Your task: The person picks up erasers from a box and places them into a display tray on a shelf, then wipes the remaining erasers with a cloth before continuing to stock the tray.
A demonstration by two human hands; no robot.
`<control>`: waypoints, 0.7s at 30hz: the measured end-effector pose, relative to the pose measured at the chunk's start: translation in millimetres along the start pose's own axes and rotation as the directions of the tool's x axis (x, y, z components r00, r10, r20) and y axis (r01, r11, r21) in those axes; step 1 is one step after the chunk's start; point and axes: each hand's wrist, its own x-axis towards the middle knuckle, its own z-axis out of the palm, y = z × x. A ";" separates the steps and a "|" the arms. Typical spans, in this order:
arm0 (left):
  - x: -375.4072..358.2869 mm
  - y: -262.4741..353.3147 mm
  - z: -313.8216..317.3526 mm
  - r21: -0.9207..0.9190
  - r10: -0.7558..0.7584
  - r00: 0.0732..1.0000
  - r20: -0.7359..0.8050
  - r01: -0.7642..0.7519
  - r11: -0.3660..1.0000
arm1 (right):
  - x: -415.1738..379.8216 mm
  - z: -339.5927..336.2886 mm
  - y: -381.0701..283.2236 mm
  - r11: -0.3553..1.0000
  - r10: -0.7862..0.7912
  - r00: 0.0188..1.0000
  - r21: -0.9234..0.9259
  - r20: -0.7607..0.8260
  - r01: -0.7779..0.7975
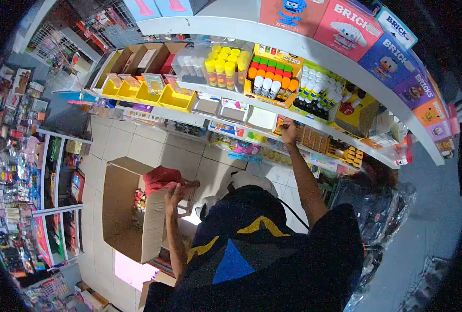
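My left hand [175, 194] is at the rim of a large open cardboard box [124, 208], its fingers closed on a crumpled red cloth [162, 179] that hangs over the edge. A few small red and yellow packs [140, 199] lie inside the box. My right hand [288, 131] reaches to the lower shelf tier, its fingers curled beside a small orange-yellow box [280, 126]. Whatever those fingers hold, if anything, is too small to make out. To its left sits a white tray [262, 119]; on its right are orange packs [313, 139].
Above my right hand, the shelf carries glue sticks [270, 80], yellow-capped tubes [222, 66] and yellow bins [177, 97]. Brick-set boxes [348, 28] line the top shelf. Plastic-wrapped goods [371, 208] stand at the right. Packed racks [12, 171] fill the left side; tiled floor [181, 148] lies between.
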 end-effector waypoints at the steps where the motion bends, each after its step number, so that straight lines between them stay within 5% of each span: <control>1: -0.8 1.1 2.0 0.011 -0.007 1.000 0.004 0.007 1.000 | -0.7 6.1 -15.6 0.996 0.063 0.998 0.061 -0.002 -0.062; 6: 3.1 12.4 11.8 0.207 0.064 0.996 0.067 -0.077 0.975 | 3.8 9.4 -18.5 0.953 0.281 0.957 -0.098 -0.067 -0.287; 11: 0.9 24.4 18.1 0.174 0.140 0.985 0.097 -0.156 0.972 | -0.3 32.9 -103.6 0.882 0.176 0.979 -0.426 -0.098 -0.201; 13: -10.1 34.2 17.0 0.138 0.127 0.991 0.045 -0.132 0.982 | -0.6 26.1 -110.9 0.980 0.185 0.966 -0.042 -0.179 -0.196; 16: -14.6 26.0 1.4 0.093 0.189 0.981 -0.049 -0.184 0.979 | 4.6 32.8 -117.7 0.878 0.286 0.934 0.450 -0.213 -0.166; 19: -25.8 16.9 -24.1 0.123 0.287 0.942 -0.175 -0.269 0.955 | -3.5 83.6 -199.7 0.984 -0.022 0.944 -0.172 -0.329 -0.037; 20: -37.5 30.0 -28.0 0.195 0.343 0.909 -0.237 -0.302 0.933 | -7.3 97.2 -208.6 0.810 -0.414 0.873 -0.542 -0.258 0.223; 21: -48.9 35.2 -37.4 0.294 0.293 0.908 -0.298 -0.204 0.934 | -17.5 122.3 -228.8 0.921 -0.253 0.940 -0.355 -0.230 0.161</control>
